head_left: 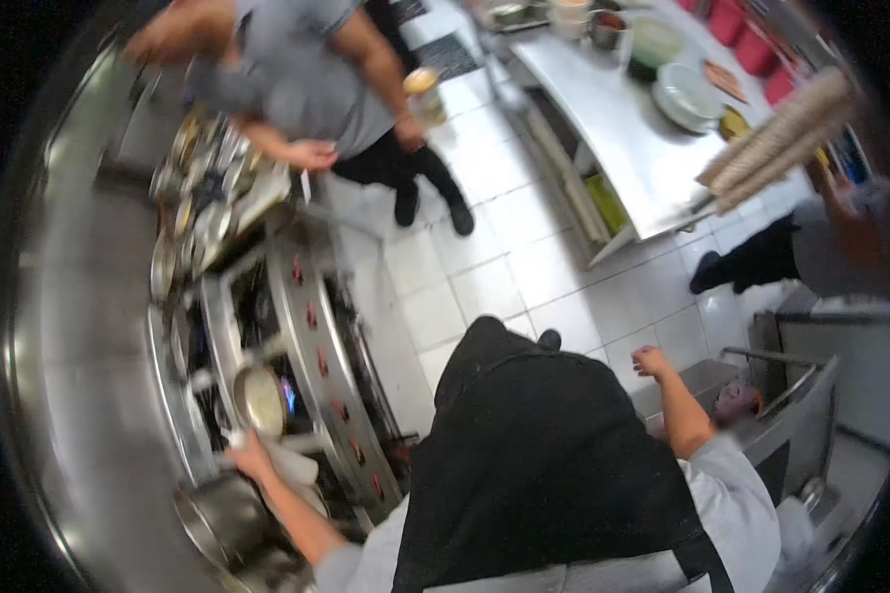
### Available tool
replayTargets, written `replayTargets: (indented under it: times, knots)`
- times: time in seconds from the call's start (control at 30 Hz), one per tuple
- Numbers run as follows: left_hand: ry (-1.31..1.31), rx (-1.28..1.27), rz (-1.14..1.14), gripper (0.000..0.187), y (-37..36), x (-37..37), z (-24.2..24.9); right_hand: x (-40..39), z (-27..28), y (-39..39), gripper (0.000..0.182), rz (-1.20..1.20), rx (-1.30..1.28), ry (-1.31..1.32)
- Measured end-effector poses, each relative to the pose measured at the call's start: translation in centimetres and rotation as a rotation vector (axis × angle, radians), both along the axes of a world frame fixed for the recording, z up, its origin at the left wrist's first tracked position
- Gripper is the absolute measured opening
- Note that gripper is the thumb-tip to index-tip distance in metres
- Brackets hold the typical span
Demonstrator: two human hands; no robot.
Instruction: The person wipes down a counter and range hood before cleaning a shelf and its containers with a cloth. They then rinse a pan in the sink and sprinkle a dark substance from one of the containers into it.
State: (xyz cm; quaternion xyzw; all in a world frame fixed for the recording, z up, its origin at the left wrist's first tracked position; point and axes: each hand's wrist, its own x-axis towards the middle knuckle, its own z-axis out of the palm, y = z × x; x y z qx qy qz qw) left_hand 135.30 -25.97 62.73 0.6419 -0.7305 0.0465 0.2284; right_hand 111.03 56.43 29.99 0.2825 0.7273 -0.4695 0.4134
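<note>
My left hand [251, 457] is closed at the near side of a light-coloured pan [260, 400] on the stove. A white cloth [292, 463] lies at that hand, and the pan's handle is hidden there. Blue flame [288, 395] shows beside the pan. My right hand [649, 362] hangs in the air to the right of my black apron, its fingers curled, with nothing visible in them.
A large metal pot [222, 519] stands near my left forearm. A co-worker [307, 79] stands beyond the stove, near pans. Another person [850, 232] is at the right. A steel table [613, 119] holds bowls. A metal cart [791, 395] is beside my right arm.
</note>
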Motion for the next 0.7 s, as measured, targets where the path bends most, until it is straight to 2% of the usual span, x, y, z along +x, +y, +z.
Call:
replayTargets:
  times: [0.07, 0.1, 0.13, 0.17, 0.23, 0.3, 0.33, 0.4, 0.43, 0.47, 0.5, 0.53, 0.57, 0.6, 0.63, 0.7]
  knots:
    - [0.314, 0.148, -0.317, 0.076, 4.1, -5.2, 1.2, -0.1, 0.2, 0.2, 0.028, 0.011, 0.042, -0.032]
    - [0.249, -0.023, -0.444, 0.077, 4.4, -6.6, -1.7, -0.2, 0.1, 0.0, 0.027, 0.03, 0.076, -0.024]
    - [-0.008, -0.198, -0.499, 0.077, 5.7, -9.4, -4.1, -0.6, -0.7, -0.5, 0.027, -0.011, 0.064, -0.006]
    - [0.285, 0.254, -0.646, 0.08, 12.5, -14.0, -1.9, -0.9, -1.9, -0.8, 0.027, 0.021, 0.072, 0.002]
    - [0.361, 0.561, -0.855, 0.081, 17.5, -21.0, -4.1, -1.9, -2.2, -1.7, 0.025, 0.056, 0.059, 0.023]
    - [0.42, 0.653, -0.997, 0.078, 21.4, -28.6, -6.8, -3.4, -1.6, -3.9, 0.025, 0.024, 0.032, 0.066]
    - [0.464, 0.794, -1.059, 0.079, 21.9, -32.9, -8.9, -4.4, -1.3, -5.0, 0.025, 0.027, 0.005, 0.099]
    - [0.518, 0.803, -1.221, 0.079, 26.1, -42.2, -7.9, -5.5, -0.1, -6.7, 0.024, -0.043, -0.064, 0.176]
    - [0.533, 0.86, -1.327, 0.079, 28.4, -46.8, -5.8, -6.1, 0.6, -7.2, 0.022, -0.039, -0.056, 0.216]
    - [0.499, 0.976, -1.365, 0.078, 32.0, -50.7, -0.9, -6.6, 1.9, -7.5, 0.022, -0.007, -0.039, 0.246]
    - [0.538, 0.748, -1.558, 0.074, 32.0, -56.0, -1.7, -6.9, 2.1, -7.5, 0.023, -0.051, -0.029, 0.282]
    - [0.562, 0.806, -1.638, 0.072, 33.2, -60.5, 0.5, -6.6, 1.3, -7.5, 0.024, -0.097, -0.019, 0.318]
    - [0.537, 0.563, -1.706, 0.069, 33.3, -66.0, 0.9, -6.3, 1.8, -7.1, 0.023, -0.215, -0.026, 0.291]
    - [0.524, 0.448, -1.796, 0.066, 35.0, -69.1, 4.6, -5.8, 2.4, -6.6, 0.022, -0.332, -0.033, 0.265]
    - [0.55, 0.297, -1.811, 0.063, 34.3, -75.0, 4.1, -5.0, 2.6, -6.1, 0.019, -0.412, -0.002, 0.231]
    - [0.569, 0.367, -1.813, 0.061, 36.2, -81.6, 8.2, -2.5, 3.5, -5.6, 0.017, -0.653, 0.029, 0.178]
